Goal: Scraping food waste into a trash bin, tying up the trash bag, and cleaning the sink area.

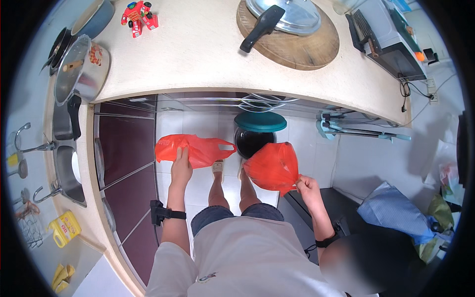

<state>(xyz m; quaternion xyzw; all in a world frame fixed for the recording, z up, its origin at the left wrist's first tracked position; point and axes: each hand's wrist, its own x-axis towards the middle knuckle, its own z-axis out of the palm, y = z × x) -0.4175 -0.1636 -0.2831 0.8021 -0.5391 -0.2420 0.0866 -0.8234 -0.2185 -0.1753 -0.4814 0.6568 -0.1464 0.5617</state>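
My left hand (182,169) pinches a flattened red plastic carrier bag (196,150), whose loop handle points to the right. In my right hand (306,185) is the gathered end of a second red plastic bag (272,167), which looks fuller and rounded; its contents are hidden. Just beyond the two bags, on the tiled floor, stands a round bin (252,141) with a dark inside. Its teal lid (261,121) is raised at the far side. The fuller bag overlaps the bin's near right edge in the view.
A countertop (185,63) curves ahead and left, bearing a pressure cooker pot (96,70), a toy robot (136,18) and a round wooden board (311,48) with a pressure cooker lid (293,16). Mop-like poles (356,131) lean at right. A blue bag (393,208) lies on a black surface (345,200).
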